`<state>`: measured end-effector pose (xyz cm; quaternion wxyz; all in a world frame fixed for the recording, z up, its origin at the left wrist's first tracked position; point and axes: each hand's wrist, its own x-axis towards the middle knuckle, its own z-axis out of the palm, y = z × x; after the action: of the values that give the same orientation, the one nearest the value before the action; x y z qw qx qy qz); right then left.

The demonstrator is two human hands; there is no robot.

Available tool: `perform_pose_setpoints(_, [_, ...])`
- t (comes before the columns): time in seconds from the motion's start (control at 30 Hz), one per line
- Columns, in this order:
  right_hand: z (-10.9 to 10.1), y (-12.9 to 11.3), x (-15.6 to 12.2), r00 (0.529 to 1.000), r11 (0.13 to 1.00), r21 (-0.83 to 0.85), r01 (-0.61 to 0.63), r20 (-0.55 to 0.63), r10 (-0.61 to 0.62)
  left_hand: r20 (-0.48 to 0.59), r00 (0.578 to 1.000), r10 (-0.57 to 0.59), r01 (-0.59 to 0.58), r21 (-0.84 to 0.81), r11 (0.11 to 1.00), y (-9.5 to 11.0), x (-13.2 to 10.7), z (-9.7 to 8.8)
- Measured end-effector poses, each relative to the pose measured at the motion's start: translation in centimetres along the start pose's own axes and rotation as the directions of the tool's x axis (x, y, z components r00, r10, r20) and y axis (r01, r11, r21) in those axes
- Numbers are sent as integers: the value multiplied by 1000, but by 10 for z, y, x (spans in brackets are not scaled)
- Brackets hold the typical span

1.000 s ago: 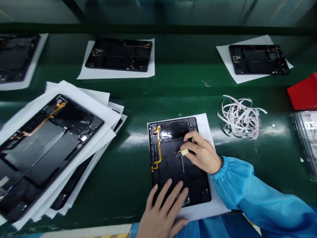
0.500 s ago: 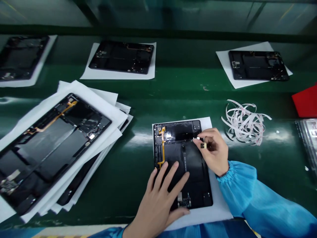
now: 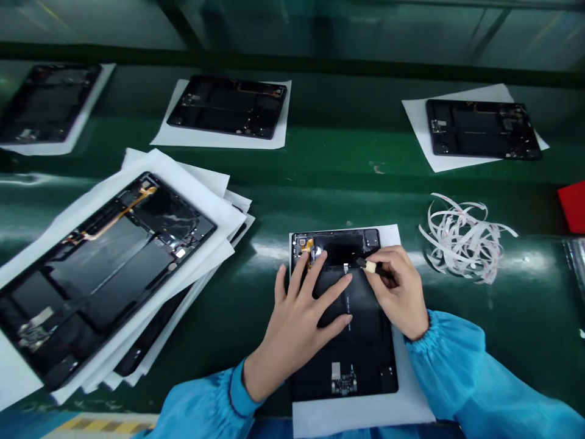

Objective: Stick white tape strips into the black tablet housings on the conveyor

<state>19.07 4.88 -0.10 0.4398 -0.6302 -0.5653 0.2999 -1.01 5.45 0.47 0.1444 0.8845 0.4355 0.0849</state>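
An opened tablet (image 3: 365,347) with its dark inner parts showing lies on a white sheet (image 3: 361,417). Across its upper left part rests my left hand (image 3: 299,332), fingers spread, partly hiding the orange flex cable (image 3: 309,245). My right hand (image 3: 400,296) is at the tablet's upper right and pinches a small dark stick-like tool (image 3: 369,266) with a cream band. The tool's dark tip points left, close to a small white tab (image 3: 346,267). Whether the tip touches the tablet I cannot tell.
At left stands a stack of opened tablets (image 3: 119,262) interleaved with white sheets. Along the back lie more tablets on sheets, one at far left (image 3: 50,100), one mid-left (image 3: 228,105), one right (image 3: 484,129). Curled white strips (image 3: 466,238) lie right, near a red object (image 3: 573,206).
My left hand has slid up the tablet, now covering more of the orange cable. The tool in my right hand has turned, its dark tip now pointing left. The view has shifted slightly.
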Motion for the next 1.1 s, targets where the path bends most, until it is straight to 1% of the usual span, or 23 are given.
perform_pose_setpoints(0.13, [1, 0, 0, 1000, 1000, -16, 12, -2, -12, 12, 999, -39, 40, -32, 999, 1, 2, 2])
perform_pose_setpoints(0.27, [1, 1, 1, 1000, 999, -26, 23, -5, -23, -2, 1000, -26, 25, -57, 998, 0, 1, 1])
perform_pose_setpoints(0.37, [1, 2, 1, 1000, 1000, -25, 19, -4, -19, -64, 998, 3, -8, -71, 997, 3, -14, 0])
perform_pose_setpoints(0.43, [0, 3, 1, 1000, 1000, -25, 19, -6, -20, -95, 992, 79, -86, -74, 994, 8, -31, 1])
perform_pose_setpoints(0.5, [0, 3, 0, 1000, 999, -36, 21, -1, -21, -77, 984, 161, -167, -78, 983, 14, -47, 1])
perform_pose_setpoints(0.53, [-1, 3, 0, 1000, 998, -52, 23, 10, -23, -58, 982, 180, -184, -78, 980, 17, -54, 2])
perform_pose_setpoints(0.6, [-4, 1, 0, 997, 992, -115, 50, 58, -43, -40, 983, 177, -179, -73, 981, 20, -63, 3])
perform_pose_setpoints(0.67, [-7, -2, 2, 989, 969, -215, 118, 117, -94, -46, 986, 163, -166, -63, 984, 20, -65, 4])
perform_pose_setpoints(0.77, [-10, -7, 9, 959, 898, -359, 254, 217, -185, -49, 990, 129, -131, -31, 991, 15, -57, 4])
perform_pose_setpoints(0.87, [-9, -11, 19, 914, 853, -393, 344, 348, -209, -65, 994, 85, -86, -6, 996, 9, -40, 1])
perform_pose_setpoints(0.93, [-8, -12, 26, 893, 865, -361, 347, 410, -187, -58, 997, 41, -44, -55, 998, 8, -27, -1])
perform_pose_setpoints(0.97, [-7, -13, 28, 889, 880, -340, 332, 425, -170, -54, 999, -3, -3, -96, 995, 8, -20, -2])
perform_pose_setpoints(1.03, [-7, -13, 32, 889, 908, -306, 285, 438, -132, -61, 992, -109, 98, -172, 980, 9, -8, -4])
perform_pose_setpoints(1.1, [-6, -12, 33, 892, 926, -283, 250, 438, -107, -84, 975, -204, 181, -223, 958, 11, 4, -5])
